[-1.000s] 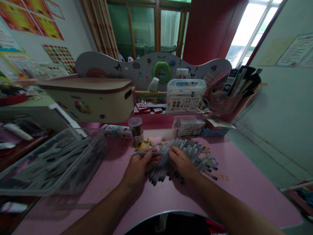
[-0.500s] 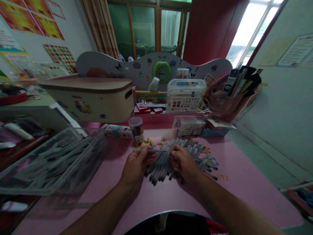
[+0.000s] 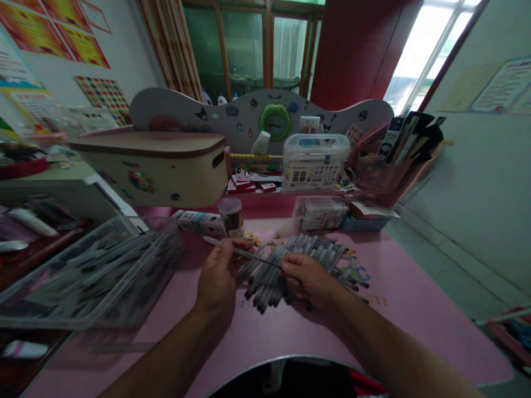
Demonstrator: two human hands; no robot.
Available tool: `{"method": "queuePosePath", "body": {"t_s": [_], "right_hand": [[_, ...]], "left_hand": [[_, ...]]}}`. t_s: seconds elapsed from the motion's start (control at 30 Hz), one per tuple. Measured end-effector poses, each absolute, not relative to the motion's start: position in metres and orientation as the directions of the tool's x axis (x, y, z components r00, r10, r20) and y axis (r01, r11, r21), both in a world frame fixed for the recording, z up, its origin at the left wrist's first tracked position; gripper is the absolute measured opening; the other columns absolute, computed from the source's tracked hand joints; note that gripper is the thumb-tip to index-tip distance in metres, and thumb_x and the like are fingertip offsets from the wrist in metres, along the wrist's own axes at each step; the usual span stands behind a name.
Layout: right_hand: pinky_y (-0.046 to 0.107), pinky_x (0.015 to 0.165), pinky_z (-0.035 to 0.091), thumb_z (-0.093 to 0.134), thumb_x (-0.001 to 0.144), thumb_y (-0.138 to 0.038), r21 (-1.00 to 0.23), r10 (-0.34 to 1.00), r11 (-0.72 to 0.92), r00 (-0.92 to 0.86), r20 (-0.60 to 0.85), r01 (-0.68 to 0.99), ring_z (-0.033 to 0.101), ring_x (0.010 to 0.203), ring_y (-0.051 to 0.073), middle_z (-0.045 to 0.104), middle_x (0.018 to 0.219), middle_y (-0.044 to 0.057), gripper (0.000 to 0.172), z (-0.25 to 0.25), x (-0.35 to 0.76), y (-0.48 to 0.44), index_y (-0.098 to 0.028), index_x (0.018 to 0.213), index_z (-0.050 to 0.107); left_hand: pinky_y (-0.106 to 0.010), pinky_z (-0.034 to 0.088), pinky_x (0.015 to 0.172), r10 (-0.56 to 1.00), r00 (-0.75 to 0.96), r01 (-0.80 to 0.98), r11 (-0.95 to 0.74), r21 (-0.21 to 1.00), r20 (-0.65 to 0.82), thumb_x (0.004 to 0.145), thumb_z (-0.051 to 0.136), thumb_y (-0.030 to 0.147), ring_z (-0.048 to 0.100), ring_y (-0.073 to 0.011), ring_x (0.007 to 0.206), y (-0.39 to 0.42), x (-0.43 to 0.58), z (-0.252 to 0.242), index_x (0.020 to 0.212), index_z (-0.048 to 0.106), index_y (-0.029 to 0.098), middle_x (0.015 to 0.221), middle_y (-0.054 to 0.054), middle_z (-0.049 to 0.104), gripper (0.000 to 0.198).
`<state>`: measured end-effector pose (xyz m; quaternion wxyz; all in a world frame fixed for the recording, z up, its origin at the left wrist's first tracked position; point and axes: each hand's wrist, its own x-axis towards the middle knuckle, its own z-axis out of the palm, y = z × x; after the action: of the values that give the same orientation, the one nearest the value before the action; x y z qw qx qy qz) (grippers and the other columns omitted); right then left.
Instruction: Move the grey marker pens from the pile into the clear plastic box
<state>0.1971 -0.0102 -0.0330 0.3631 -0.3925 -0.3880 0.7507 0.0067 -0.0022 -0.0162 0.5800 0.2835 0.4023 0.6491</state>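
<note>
A slim clear pen (image 3: 250, 255) slants between my two hands over the pink desk (image 3: 265, 342). My left hand (image 3: 216, 282) is closed around its pale, see-through barrel. At the pen's lower right end, a thin dark part runs into the pinched fingers of my right hand (image 3: 309, 278); whether it is a refill or the pen's tip I cannot tell. Beneath and beside my right hand lies a heap of clear pens (image 3: 269, 287) with dark ends, most of them slanting the same way.
A clear plastic bin (image 3: 89, 320) full of pens stands at the left. Behind my hands are a round clear jar (image 3: 232, 215), a long box (image 3: 199, 221) and a clear case (image 3: 319, 213). A cream lidded box (image 3: 166, 177) and a handled marker case (image 3: 315, 166) stand farther back.
The pen has tilted, its left end now higher and its right end lower. My right hand has come down slightly and now grips the pen's right end. My left hand has shifted a little left.
</note>
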Motion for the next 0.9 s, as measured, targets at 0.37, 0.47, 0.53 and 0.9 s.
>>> {"method": "queuePosePath", "body": {"t_s": [0.37, 0.47, 0.53, 0.9], "right_hand": [[0.016, 0.033, 0.014, 0.076, 0.072, -0.051, -0.893, 0.923, -0.325, -0.31, -0.227, -0.311, 0.021, 0.033, 0.005, 0.036, 0.043, -0.015, 0.041, -0.033, 0.185, -0.013, -0.024, 0.085, 0.049], [0.018, 0.038, 0.023, 0.077, 0.072, -0.047, -0.913, 0.921, -0.271, -0.358, -0.154, -0.304, 0.031, 0.036, 0.006, 0.044, 0.047, -0.011, 0.036, -0.036, 0.179, -0.015, -0.021, 0.082, 0.055], [0.019, 0.039, 0.021, 0.073, 0.074, -0.044, -0.92, 0.915, -0.278, -0.369, -0.166, -0.275, 0.027, 0.036, 0.005, 0.04, 0.046, -0.011, 0.029, -0.035, 0.181, -0.015, -0.02, 0.081, 0.058], [0.032, 0.073, 0.041, 0.047, 0.087, -0.016, -0.852, 0.883, 0.467, -0.066, 0.466, 0.237, 0.051, 0.081, 0.02, 0.055, 0.087, 0.002, 0.012, -0.033, 0.184, -0.027, -0.024, 0.091, 0.055]], "left_hand": [[-0.016, 0.042, 0.047, 0.982, -0.029, -0.661, 0.12, 0.741, -0.186, 0.079, 0.076, 0.023, 0.047, -0.0055, 0.049, 0.0, 0.012, -0.012, 0.095, 0.065, 0.015, 0.07, 0.003, 0.059, 0.021], [-0.016, 0.042, 0.046, 0.952, 0.16, -0.547, 0.306, 0.779, -0.262, 0.074, 0.082, 0.036, 0.049, -0.0074, 0.049, -0.014, 0.032, -0.022, 0.084, 0.064, 0.015, 0.062, 0.003, 0.056, 0.03], [-0.016, 0.043, 0.046, 0.953, 0.12, -0.553, 0.297, 0.778, -0.278, 0.08, 0.075, 0.041, 0.05, -0.0081, 0.05, -0.016, 0.036, -0.026, 0.07, 0.058, 0.015, 0.061, 0.001, 0.056, 0.033], [-0.035, 0.06, 0.08, 0.72, 0.476, -0.592, 0.687, 0.421, -0.505, 0.099, 0.046, 0.026, 0.074, -0.0212, 0.08, -0.022, 0.038, -0.028, 0.089, 0.068, 0.01, 0.083, -0.014, 0.073, 0.029]]}}
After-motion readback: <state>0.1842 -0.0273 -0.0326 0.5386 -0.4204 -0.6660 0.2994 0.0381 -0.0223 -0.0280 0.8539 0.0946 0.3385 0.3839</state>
